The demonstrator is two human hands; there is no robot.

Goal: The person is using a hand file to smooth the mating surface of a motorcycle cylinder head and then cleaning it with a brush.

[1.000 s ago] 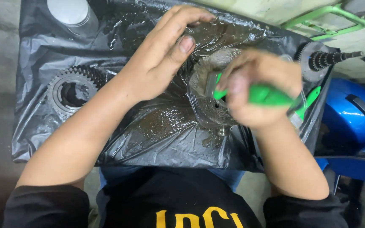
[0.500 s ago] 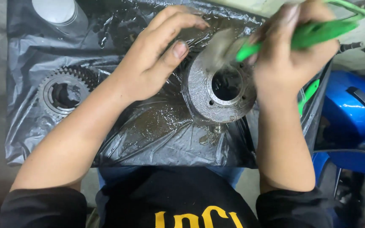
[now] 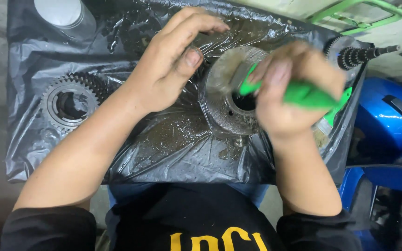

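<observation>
Round metal part (image 3: 231, 109) lies on black plastic, steadied by open left hand (image 3: 168, 65); right hand (image 3: 289, 90) grips green-handled brush (image 3: 303, 93)

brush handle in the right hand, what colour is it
Bright green; the brush handle, gripped by the right hand, shows best in the head view.

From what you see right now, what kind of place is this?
Probably a vehicle repair workshop: a toothed gear lies on an oily black plastic sheet, the right hand brushes a round metal part, and a blue vehicle body stands alongside.
</observation>
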